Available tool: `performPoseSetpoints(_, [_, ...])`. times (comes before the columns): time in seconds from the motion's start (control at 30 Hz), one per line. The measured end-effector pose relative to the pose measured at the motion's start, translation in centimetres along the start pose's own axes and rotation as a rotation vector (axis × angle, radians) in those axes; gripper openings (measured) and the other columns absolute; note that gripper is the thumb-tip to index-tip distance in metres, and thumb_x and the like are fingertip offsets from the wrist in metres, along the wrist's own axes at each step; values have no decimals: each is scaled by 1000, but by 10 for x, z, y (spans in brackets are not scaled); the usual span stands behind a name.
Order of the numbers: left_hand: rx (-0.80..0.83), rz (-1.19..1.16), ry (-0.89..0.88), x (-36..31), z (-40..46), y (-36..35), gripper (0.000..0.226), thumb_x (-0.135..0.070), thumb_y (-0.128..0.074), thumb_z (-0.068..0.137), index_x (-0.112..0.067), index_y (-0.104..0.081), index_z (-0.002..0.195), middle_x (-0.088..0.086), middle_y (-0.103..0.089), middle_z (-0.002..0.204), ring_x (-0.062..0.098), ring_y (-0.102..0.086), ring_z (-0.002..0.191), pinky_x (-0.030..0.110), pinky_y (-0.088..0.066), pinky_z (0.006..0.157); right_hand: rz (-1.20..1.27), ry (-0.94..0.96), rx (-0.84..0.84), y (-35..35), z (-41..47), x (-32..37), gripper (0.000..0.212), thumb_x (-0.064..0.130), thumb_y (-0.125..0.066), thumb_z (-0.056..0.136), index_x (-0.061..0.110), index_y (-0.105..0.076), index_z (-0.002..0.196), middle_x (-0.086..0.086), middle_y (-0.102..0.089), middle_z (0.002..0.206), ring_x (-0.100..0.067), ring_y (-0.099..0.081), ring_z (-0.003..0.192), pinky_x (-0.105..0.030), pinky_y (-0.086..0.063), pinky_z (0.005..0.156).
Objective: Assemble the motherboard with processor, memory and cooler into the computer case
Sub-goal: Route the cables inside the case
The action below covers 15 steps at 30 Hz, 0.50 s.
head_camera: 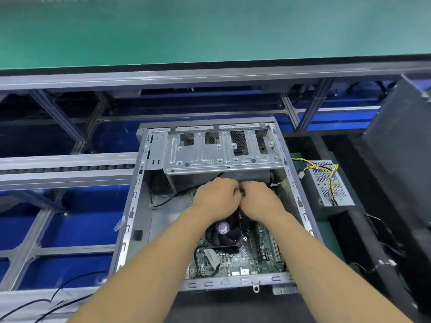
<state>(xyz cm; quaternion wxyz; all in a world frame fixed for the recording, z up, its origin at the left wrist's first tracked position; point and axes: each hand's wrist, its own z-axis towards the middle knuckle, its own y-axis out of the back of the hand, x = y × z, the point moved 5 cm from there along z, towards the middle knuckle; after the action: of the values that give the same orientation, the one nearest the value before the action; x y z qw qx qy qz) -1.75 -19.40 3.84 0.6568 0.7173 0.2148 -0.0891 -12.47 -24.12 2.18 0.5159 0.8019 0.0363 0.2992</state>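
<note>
Green, fragile motherboard [235, 259] lies inside grey steel case [130, 220] | left hand [215, 198], right hand [257, 200]: each grip curled on black cable [242, 191], contents hidden | judgement: hold board edges only.

One head-worn view looks steeply down and forward, close above the open case [300, 201] on the bench [349, 229].

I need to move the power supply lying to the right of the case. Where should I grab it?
Probably grip the power supply by its long side walls, coming down from above: it lies flat with its perforated top up, and the loose wire bundle crosses that top, so keep fingers off the wires.
</note>
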Motion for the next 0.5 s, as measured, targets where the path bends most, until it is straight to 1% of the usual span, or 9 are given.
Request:
performPoseSetpoints(0.07, [-30,-107,-35,-22,6,9,28,-25,-44,93,-23,-45,66,-6,-55,71,26,-57,74,33,-39,58,-3,21,-76,21,-6,3,17,7,-46,87,12,-60,96,-11,-68,98,-34,-63,89,-36,-50,66])
performPoseSetpoints(0.1, [-70,-154,-45,-31,9,15,27,-25,-44,93,-24,-45,65,-7,-55,69,24,-56,72,32,-40,57,33,34,-129,33,-10,2,18,5,-47,86,13,-61,94,-9,-67,92,-32,-63,86,-33,-45,63])
performPoseSetpoints(0.17, [-164,-220,-71,-51,13,27,22,-28,-45,91,-25,-48,69,-7,-56,68,19,-54,68,32,-42,57,186,72,-248,57,-21,-4,21,1,-47,85,17,-61,87,-1,-61,79,-25,-57,77,-30,-37,57])
performPoseSetpoints(0.23, [-249,-248,-112,-76,17,34,18,-32,-45,90,-24,-51,76,-7,-58,70,16,-54,67,32,-41,56,316,102,-392,80,-36,-18,24,1,-49,84,21,-59,82,7,-55,71,-19,-50,69,-27,-31,53])
performPoseSetpoints(0.3, [-281,-229,-186,-107,21,34,18,-32,-44,91,-22,-54,80,-5,-61,74,19,-54,70,34,-39,57,391,108,-524,96,-51,-37,26,0,-51,82,25,-60,80,12,-55,68,-8,-50,65,-18,-32,53])
performPoseSetpoints(0.37, [-271,-163,-255,-140,27,24,18,-31,-44,92,-20,-55,84,-1,-63,83,21,-52,76,36,-38,60,503,54,-609,101,-64,-65,28,0,-51,82,26,-62,80,14,-57,66,0,-51,65,-10,-34,54])
performPoseSetpoints(0.4, [-248,-118,-281,-156,30,17,17,-31,-44,92,-20,-54,85,0,-63,86,23,-52,79,36,-37,62,560,0,-641,100,-68,-83,28,1,-51,83,26,-63,80,14,-59,66,0,-52,65,-10,-34,54])
performPoseSetpoints(0.47, [-161,-39,-305,-185,36,-1,14,-31,-43,90,-22,-53,85,0,-63,91,26,-55,85,35,-37,64,633,-145,-687,93,-76,-122,24,5,-50,87,23,-66,85,12,-63,73,-5,-55,71,-11,-37,57])
performPoseSetpoints(0.5, [-107,0,-306,-198,38,-12,13,-31,-43,89,-24,-53,86,-1,-63,93,27,-56,88,35,-36,65,631,-231,-698,87,-80,-143,21,8,-50,90,20,-69,90,8,-67,81,-12,-58,78,-15,-41,63])
